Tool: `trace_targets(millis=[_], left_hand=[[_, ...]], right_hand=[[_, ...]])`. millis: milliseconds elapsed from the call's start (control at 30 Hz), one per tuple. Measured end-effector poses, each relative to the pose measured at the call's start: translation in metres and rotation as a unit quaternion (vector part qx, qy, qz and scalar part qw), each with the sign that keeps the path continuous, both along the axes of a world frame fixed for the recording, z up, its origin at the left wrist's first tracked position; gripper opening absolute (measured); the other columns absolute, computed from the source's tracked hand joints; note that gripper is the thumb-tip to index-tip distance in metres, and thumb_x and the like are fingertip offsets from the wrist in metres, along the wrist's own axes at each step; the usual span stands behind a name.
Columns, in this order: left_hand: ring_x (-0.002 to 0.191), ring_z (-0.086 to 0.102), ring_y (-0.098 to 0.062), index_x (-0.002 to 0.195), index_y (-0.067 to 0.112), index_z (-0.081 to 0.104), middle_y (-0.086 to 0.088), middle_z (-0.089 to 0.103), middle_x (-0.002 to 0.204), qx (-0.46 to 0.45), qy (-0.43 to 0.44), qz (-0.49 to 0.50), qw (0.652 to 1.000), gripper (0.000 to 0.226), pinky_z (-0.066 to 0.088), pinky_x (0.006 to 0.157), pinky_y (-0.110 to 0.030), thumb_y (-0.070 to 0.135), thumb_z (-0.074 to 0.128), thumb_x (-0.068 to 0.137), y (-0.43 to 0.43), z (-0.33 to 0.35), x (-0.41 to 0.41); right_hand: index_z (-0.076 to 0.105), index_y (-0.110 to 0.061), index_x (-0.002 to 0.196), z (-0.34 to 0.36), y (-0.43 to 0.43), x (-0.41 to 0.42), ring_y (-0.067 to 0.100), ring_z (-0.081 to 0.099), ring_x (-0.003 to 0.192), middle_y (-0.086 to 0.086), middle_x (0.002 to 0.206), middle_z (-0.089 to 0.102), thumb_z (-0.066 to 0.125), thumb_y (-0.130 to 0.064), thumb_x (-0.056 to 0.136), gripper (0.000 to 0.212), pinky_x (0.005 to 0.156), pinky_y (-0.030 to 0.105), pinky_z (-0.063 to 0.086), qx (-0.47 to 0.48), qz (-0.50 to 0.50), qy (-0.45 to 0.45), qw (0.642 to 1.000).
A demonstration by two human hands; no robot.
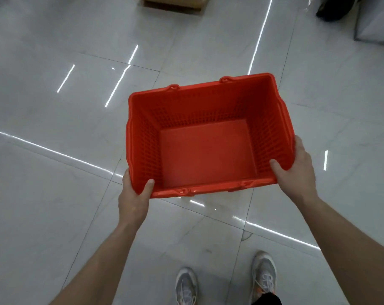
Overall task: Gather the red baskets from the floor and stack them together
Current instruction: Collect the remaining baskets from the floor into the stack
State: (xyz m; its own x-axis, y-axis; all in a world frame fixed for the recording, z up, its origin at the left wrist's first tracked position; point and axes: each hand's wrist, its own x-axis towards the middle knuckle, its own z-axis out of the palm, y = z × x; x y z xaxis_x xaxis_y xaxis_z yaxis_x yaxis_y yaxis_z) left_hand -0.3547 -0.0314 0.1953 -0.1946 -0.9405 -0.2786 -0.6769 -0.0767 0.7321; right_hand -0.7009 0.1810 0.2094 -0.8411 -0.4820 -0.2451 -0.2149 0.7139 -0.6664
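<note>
One red plastic basket (205, 155) with slotted walls is held upright above the tiled floor, its inside empty. My left hand (135, 195) grips its near left corner, thumb inside the rim. My right hand (296, 170) grips the near right corner, thumb over the rim and fingers along the outer wall. No other red basket is in view.
Glossy grey floor tiles (54, 172) spread all around, with light streaks. My two grey sneakers (264, 276) stand just below the basket. A tan box or pallet (173, 2) lies at the top edge. A dark object (334, 8) and a white unit (378, 20) sit at the top right.
</note>
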Motion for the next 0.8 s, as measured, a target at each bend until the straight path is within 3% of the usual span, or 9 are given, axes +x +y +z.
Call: trace_targets(millis=[100,200,267,400,567,700,800], left_hand=[[0.094,0.057,0.007,0.143,0.042,0.033,0.021,0.059,0.113,-0.016,0.013,-0.001,1.0,0.071,0.046,0.078,-0.022,0.059,0.066,0.083,0.0,-0.003,-0.006],[0.091,0.055,0.017,0.143,0.042,0.033,0.032,0.055,0.109,-0.027,0.025,-0.014,0.999,0.073,0.042,0.069,-0.006,0.063,0.066,0.081,0.001,0.002,-0.023],[0.093,0.056,0.014,0.144,0.043,0.031,0.035,0.052,0.111,-0.021,0.039,-0.024,0.999,0.076,0.045,0.07,-0.008,0.067,0.065,0.08,0.0,0.006,-0.042],[0.099,0.056,0.009,0.143,0.048,0.026,0.036,0.053,0.111,0.0,0.058,-0.072,0.996,0.091,0.049,0.077,-0.02,0.075,0.069,0.068,0.005,0.009,-0.098],[0.095,0.05,0.015,0.143,0.048,0.021,0.041,0.048,0.108,0.014,0.058,-0.149,0.987,0.118,0.045,0.077,-0.019,0.079,0.081,0.046,0.014,0.01,-0.188],[0.093,0.051,0.014,0.142,0.046,0.023,0.039,0.047,0.108,0.01,0.069,-0.197,0.978,0.118,0.042,0.073,-0.014,0.077,0.082,0.045,0.03,0.01,-0.283],[0.092,0.05,0.011,0.144,0.044,0.022,0.038,0.047,0.107,0.006,0.074,-0.227,0.971,0.12,0.041,0.071,-0.012,0.079,0.08,0.045,0.044,0.009,-0.358]], right_hand=[[0.011,-0.044,0.156,-0.008,0.004,-0.001,0.027,0.059,0.12,0.005,0.139,0.059,0.064,-0.052,0.089,0.086,0.101,0.039,0.046,-0.014,-0.001,0.024,1.0],[0.01,-0.044,0.157,-0.009,0.008,-0.01,0.027,0.054,0.13,0.002,0.146,0.054,0.063,-0.053,0.09,0.086,0.107,0.041,0.042,-0.025,-0.002,0.033,0.999],[0.012,-0.041,0.158,-0.009,0.011,-0.021,0.026,0.052,0.133,0.001,0.149,0.052,0.062,-0.054,0.091,0.084,0.109,0.043,0.042,-0.025,-0.018,0.04,0.999],[0.025,-0.033,0.157,-0.011,0.028,-0.062,0.025,0.053,0.131,0.004,0.147,0.053,0.06,-0.053,0.09,0.078,0.108,0.036,0.04,-0.042,-0.094,0.062,0.993],[0.026,-0.03,0.156,-0.01,0.063,-0.127,0.033,0.054,0.122,0.015,0.131,0.054,0.064,-0.062,0.084,0.088,0.096,0.04,0.043,-0.006,-0.15,0.071,0.986],[0.017,-0.032,0.157,-0.008,0.104,-0.197,0.035,0.045,0.132,0.016,0.143,0.044,0.067,-0.069,0.078,0.101,0.105,0.048,0.041,0.014,-0.171,0.056,0.984],[0.017,-0.033,0.157,-0.01,0.136,-0.25,0.034,0.048,0.128,0.015,0.139,0.045,0.067,-0.069,0.078,0.101,0.101,0.047,0.043,0.011,-0.2,0.06,0.978]])
